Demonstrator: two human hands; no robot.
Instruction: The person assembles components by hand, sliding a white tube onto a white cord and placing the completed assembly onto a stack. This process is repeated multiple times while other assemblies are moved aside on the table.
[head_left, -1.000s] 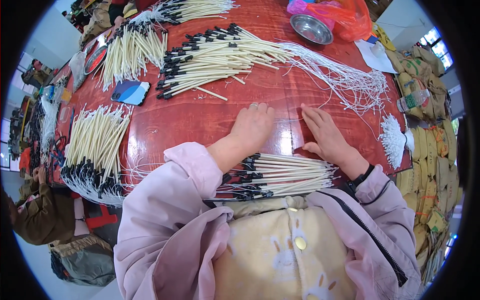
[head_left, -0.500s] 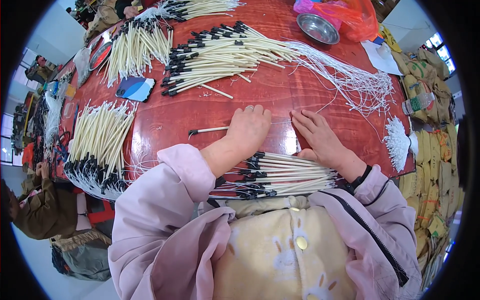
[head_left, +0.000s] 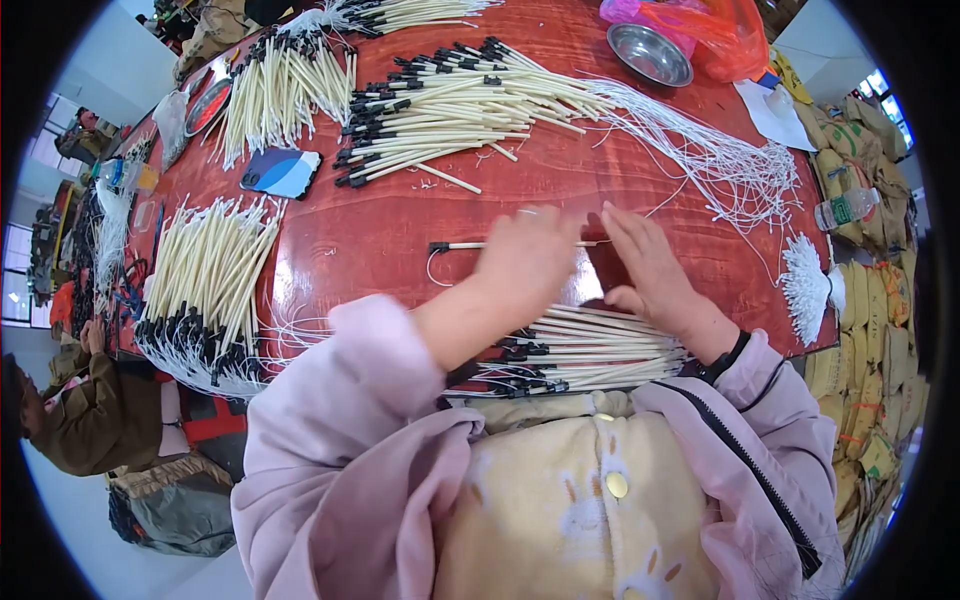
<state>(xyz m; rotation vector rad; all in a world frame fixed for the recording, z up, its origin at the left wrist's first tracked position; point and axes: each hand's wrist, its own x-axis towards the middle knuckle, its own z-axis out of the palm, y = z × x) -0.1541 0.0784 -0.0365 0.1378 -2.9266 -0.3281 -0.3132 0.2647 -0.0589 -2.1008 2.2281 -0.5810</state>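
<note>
My left hand (head_left: 530, 255) is curled over a thin cream tube (head_left: 465, 245) above the middle of the red table; motion blurs its fingers. The tube's black end piece (head_left: 437, 248) sticks out on the left with a small white string loop hanging from it. At the tube's right end, where a thin tip shows, my right hand (head_left: 652, 268) is held with fingers straight and thumb apart. Whether it touches the tip I cannot tell. Just below my hands lies a row of similar tubes with black ends (head_left: 610, 345), partly covered by my left arm.
On the table (head_left: 380, 230) lie a tube pile (head_left: 440, 115) with a tangle of white strings (head_left: 720, 165), bundles at left (head_left: 215, 265) and far left (head_left: 285, 90), a phone (head_left: 281, 174), a metal bowl (head_left: 650, 55) and a white string bundle (head_left: 805, 285). Another person (head_left: 100, 400) sits at left.
My left hand has moved right, and the tube has slid right with it. A string loop now shows at its black end. My right hand's fingers have lifted and tilted upright.
</note>
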